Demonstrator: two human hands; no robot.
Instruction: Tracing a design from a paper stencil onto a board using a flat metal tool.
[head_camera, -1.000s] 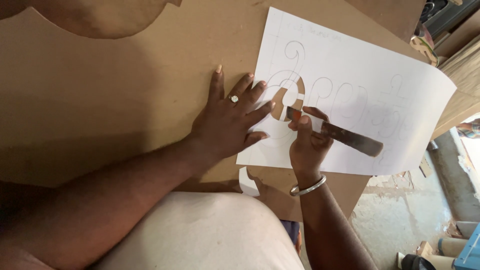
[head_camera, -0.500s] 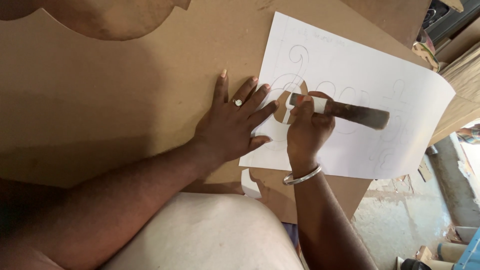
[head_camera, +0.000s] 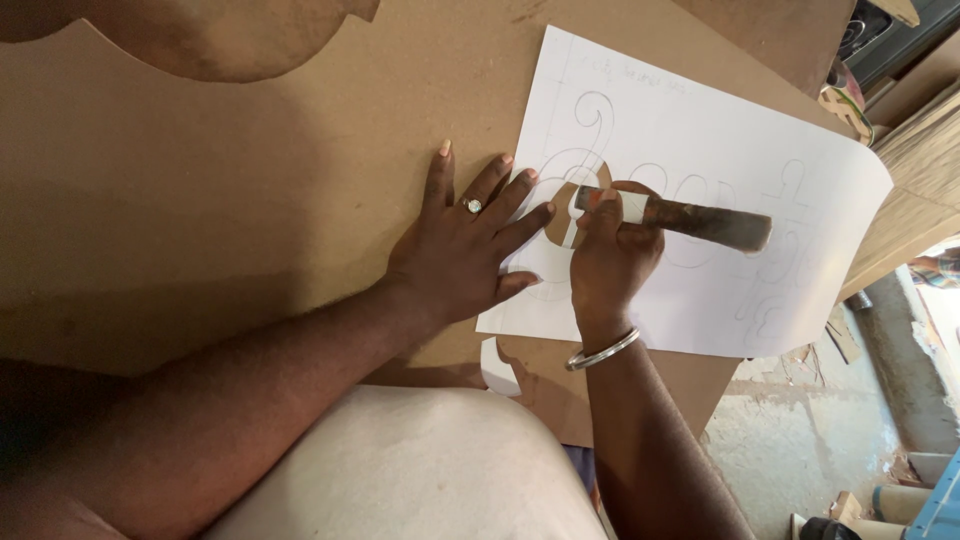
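A white paper sheet (head_camera: 720, 150) with pencilled curly outlines lies on a brown fibreboard panel (head_camera: 200, 180). My left hand (head_camera: 465, 245), a ring on one finger, lies flat with fingers spread, pressing the sheet's left edge to the board. My right hand (head_camera: 610, 250), a metal bangle at the wrist, grips a dark flat blade tool (head_camera: 700, 222) with a pale wrapped end. The tool lies across the sheet, its gripped end at a cut-out hole where brown board shows through the paper.
A curved cut edge of another brown board (head_camera: 230, 50) lies at the top left. A white paper scrap (head_camera: 495, 365) sits at the board's near edge. A concrete floor (head_camera: 800, 440) with offcuts and stacked boards (head_camera: 920, 130) is at the right.
My right hand and the tool have shifted slightly up and left along the cut-out. My left hand stays flat on the paper's edge.
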